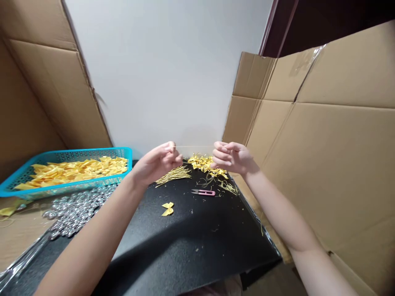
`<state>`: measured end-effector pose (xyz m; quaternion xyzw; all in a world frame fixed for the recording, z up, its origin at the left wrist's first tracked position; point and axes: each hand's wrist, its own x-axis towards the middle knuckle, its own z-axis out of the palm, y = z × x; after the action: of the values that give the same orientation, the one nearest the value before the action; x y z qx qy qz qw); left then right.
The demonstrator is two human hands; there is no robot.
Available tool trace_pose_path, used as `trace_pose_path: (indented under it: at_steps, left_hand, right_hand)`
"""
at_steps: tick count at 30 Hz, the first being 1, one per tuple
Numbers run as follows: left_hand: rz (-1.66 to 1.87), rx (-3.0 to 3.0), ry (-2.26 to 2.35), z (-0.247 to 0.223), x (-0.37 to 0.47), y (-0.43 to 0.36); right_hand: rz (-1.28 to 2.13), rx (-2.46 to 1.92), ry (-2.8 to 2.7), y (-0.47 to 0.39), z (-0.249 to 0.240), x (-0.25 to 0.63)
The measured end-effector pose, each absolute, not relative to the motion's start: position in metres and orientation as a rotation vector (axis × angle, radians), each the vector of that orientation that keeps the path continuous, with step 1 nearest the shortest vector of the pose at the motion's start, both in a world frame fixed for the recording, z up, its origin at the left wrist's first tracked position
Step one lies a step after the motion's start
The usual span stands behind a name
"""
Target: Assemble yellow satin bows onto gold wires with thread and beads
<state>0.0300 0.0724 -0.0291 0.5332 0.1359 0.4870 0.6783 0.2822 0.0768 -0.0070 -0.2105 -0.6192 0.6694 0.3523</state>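
Between my two raised hands a thin pale thread (194, 146) is stretched level above the table. My left hand (163, 160) is closed, pinching one end of it. The other end is in the closed fingers of my right hand (231, 157). Below them on the black tabletop lies a small yellow ribbon bow (168, 209), apart from both hands. Pink-handled thread snips (203, 192) rest behind the bow. A bundle of thin yellow cords (175, 175) lies under my left hand, and a heap of yellow bows (200, 163) is partly hidden behind my right hand.
A turquoise basket (129, 160) of yellow bows stands at left. Before it spread many shiny silver beads (77, 209), partly behind my left forearm. Yellow cord scraps (228, 188) lie by the table's right edge. Cardboard panels (324, 144) rise on both sides, with a pale wall (173, 74) behind.
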Motion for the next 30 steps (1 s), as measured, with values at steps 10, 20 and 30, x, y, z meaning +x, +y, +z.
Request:
trace_pose_path:
  at_steps: [10,20,30]
  left_hand:
    - [1.079,1.278,0.616,-0.01,-0.043,0.079]
    - [0.931,1.353,0.807,-0.018,-0.046,0.091]
    - [0.983,1.156,0.696,-0.02,-0.025,0.091]
  right_hand:
    - [1.394,-0.932,-1.847,0.09,-0.017,0.347]
    - [0.308,-1.928,-2.236,0.099,-0.027,0.346]
    - [1.356,-0.895,-2.001,0.033,-0.106,0.163]
